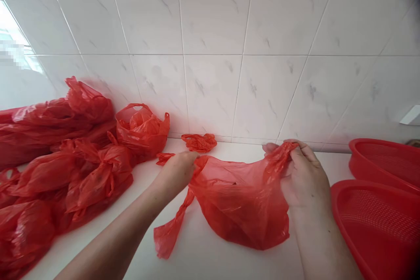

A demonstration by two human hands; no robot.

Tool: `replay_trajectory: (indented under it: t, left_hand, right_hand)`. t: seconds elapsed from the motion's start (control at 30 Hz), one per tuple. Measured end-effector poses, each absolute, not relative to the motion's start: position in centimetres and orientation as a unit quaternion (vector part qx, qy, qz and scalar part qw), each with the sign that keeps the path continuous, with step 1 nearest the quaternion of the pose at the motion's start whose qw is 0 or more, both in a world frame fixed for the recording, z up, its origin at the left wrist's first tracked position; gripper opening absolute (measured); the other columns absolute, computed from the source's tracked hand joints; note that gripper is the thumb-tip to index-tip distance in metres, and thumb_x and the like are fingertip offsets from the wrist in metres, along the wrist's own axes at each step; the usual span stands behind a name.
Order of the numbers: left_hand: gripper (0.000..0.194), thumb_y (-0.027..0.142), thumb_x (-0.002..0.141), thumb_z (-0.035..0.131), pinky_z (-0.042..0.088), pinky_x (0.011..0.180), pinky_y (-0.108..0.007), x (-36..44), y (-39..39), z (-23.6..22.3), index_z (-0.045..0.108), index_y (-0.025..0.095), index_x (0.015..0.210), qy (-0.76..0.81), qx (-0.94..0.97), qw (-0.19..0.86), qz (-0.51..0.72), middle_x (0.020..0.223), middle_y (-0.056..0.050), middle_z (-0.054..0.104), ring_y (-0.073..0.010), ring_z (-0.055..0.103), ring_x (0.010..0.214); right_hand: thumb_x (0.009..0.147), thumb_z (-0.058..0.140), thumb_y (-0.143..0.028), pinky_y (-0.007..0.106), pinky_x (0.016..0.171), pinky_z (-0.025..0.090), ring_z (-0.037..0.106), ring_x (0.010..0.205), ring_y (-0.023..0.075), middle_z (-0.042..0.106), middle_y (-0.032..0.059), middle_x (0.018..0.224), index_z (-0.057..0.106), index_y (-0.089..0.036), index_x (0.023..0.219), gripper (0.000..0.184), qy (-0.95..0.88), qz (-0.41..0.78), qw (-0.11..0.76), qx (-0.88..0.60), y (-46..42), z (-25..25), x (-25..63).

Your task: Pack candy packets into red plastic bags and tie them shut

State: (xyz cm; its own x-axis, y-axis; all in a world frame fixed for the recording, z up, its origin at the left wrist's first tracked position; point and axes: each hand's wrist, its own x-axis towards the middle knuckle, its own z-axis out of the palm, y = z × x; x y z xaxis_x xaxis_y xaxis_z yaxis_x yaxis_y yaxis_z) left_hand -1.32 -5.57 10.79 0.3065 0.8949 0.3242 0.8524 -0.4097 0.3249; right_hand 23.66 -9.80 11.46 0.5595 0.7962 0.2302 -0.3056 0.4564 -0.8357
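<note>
A thin red plastic bag (243,210) is stretched sideways between both hands, sagging low over the white countertop. My left hand (187,166) is closed on its left side, and a twisted strip of the bag hangs below that wrist. On the other side, my right hand (300,168) grips the gathered right end between thumb and fingers. A small dark speck shows near the bag's middle; whether anything else lies inside I cannot tell. Just behind the left hand lies a crumpled red bag (199,142) against the wall.
Several filled, knotted red bags (95,175) are heaped at the left. An upright red bag (142,129) with loop handles stands by the wall. Two red plastic baskets (370,190) with perforated sides sit at the right, beside my right forearm. A tiled wall (213,92) bounds the white countertop (173,214).
</note>
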Motion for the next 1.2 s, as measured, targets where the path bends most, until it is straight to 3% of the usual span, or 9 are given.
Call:
replay_trajectory:
  t: [0.13,0.23,0.37,0.57,0.8,0.97,1.07,1.13,1.2]
  left_hand:
    - [0.018,0.029,0.085,0.041,0.04,0.06,-0.025,-0.6,-5.9,13.4,0.056,0.024,0.095,0.543,0.798,0.032,0.261,0.077,0.0,0.062,-0.0163,0.058,0.07]
    - [0.015,0.034,0.078,0.054,0.038,0.055,-0.026,0.4,-6.2,12.6,0.055,0.021,0.084,0.56,0.816,0.008,0.144,0.074,-0.001,0.061,-0.0184,0.057,0.065]
    - [0.025,0.014,0.057,0.065,0.035,0.053,-0.028,0.7,-6.6,9.4,0.054,0.018,0.079,0.534,0.844,0.012,0.048,0.07,-0.004,0.061,-0.0228,0.058,0.062]
    - [0.016,0.008,0.069,0.049,0.035,0.051,-0.027,-0.6,-6.9,8.2,0.055,0.019,0.079,0.501,0.861,0.061,0.061,0.066,-0.003,0.061,-0.0192,0.056,0.057]
    - [0.017,0.028,0.079,0.059,0.046,0.059,-0.024,0.3,-6.8,13.3,0.057,0.021,0.094,0.425,0.7,0.306,0.485,0.073,0.001,0.057,-0.0118,0.055,0.065]
    - [0.013,0.022,0.077,0.063,0.048,0.06,-0.023,3.3,-8.3,16.7,0.052,0.019,0.083,0.276,0.681,0.448,0.509,0.071,0.003,0.056,-0.0091,0.056,0.061]
    - [0.009,0.02,0.08,0.06,0.047,0.061,-0.023,4.8,-8.8,16.5,0.054,0.021,0.087,0.257,0.731,0.443,0.451,0.075,0.001,0.058,-0.0106,0.057,0.067]
    - [0.014,0.022,0.082,0.059,0.047,0.063,-0.024,5.2,-8.9,15.6,0.055,0.023,0.096,0.286,0.753,0.362,0.469,0.086,0.0,0.061,-0.0116,0.057,0.074]
    - [0.019,0.027,0.082,0.062,0.046,0.067,-0.025,5.2,-8.9,14.7,0.054,0.024,0.1,0.305,0.768,0.243,0.508,0.096,-0.002,0.06,-0.0125,0.056,0.081]
  right_hand:
    - [0.076,0.064,-0.024,0.026,0.059,0.05,0.052,0.055,0.0087,0.053,-0.0061,0.058,0.06,-0.022,0.082,0.007,-0.273,0.386,0.81,-0.346,-9.4,11.6,24.0]
    - [0.077,0.063,-0.021,0.019,0.05,0.043,0.042,0.047,0.0053,0.042,-0.0087,0.051,0.061,-0.022,0.084,0.008,-0.276,0.382,0.815,-0.337,-9.5,11.7,23.9]
    - [0.079,0.058,-0.023,0.016,0.039,0.026,0.024,0.039,0.0038,0.028,-0.0113,0.043,0.06,-0.021,0.082,0.004,-0.289,0.383,0.816,-0.323,-9.5,11.3,23.4]
    - [0.079,0.056,-0.024,0.017,0.038,0.021,0.022,0.038,0.0041,0.028,-0.0107,0.041,0.06,-0.019,0.081,0.007,-0.283,0.381,0.813,-0.338,-9.2,10.9,23.6]
    - [0.079,0.054,-0.032,0.018,0.037,0.022,0.025,0.036,0.0052,0.037,-0.0092,0.042,0.059,-0.021,0.114,0.037,-0.349,0.424,0.767,-0.331,-10.6,12.2,23.6]
    - [0.074,0.062,-0.032,0.017,0.038,0.024,0.03,0.038,0.0062,0.04,-0.0107,0.048,0.043,-0.031,0.134,0.063,-0.46,0.49,0.625,-0.397,-13.4,13.9,20.2]
    - [0.074,0.063,-0.033,0.018,0.04,0.026,0.03,0.039,0.0059,0.035,-0.011,0.046,0.055,-0.027,0.121,0.049,-0.52,0.496,0.555,-0.419,-13.9,14.1,19.0]
    - [0.075,0.063,-0.04,0.019,0.041,0.025,0.03,0.041,0.0056,0.037,-0.0088,0.047,0.064,-0.021,0.092,0.025,-0.528,0.472,0.543,-0.452,-13.3,13.7,19.0]
    - [0.076,0.061,-0.048,0.02,0.041,0.024,0.03,0.043,0.0058,0.038,-0.0071,0.048,0.058,-0.018,0.067,0.031,-0.505,0.456,0.557,-0.476,-12.5,13.1,19.4]
